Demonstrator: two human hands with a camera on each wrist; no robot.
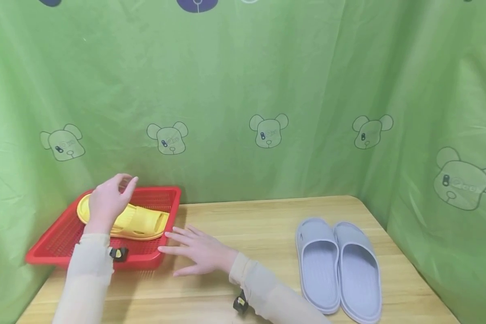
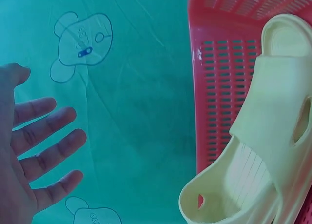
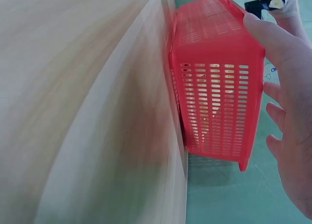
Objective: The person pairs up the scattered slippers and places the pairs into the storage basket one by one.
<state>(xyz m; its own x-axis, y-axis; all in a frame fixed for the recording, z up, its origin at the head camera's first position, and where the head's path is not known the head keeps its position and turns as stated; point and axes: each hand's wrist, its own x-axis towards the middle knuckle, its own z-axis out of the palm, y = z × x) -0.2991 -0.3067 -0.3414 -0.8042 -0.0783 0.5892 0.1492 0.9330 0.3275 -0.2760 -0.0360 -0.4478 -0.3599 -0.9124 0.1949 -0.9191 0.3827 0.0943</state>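
Note:
Yellow slippers lie in a red plastic basket at the left of the table; the left forearm and hand cover part of them. Over the basket, my left hand is raised with loosely bent fingers and holds nothing. The left wrist view has that hand apart from the yellow slipper, whose opening faces the camera. My right hand is spread beside the basket's right corner, fingertips close to the rim. Whether they touch it I cannot tell. In the right wrist view, the hand stands by the perforated basket wall.
Two grey slippers stand side by side on the right of the wooden table. A green curtain with bear heads hangs behind and at both sides. The basket reaches over the table's left edge.

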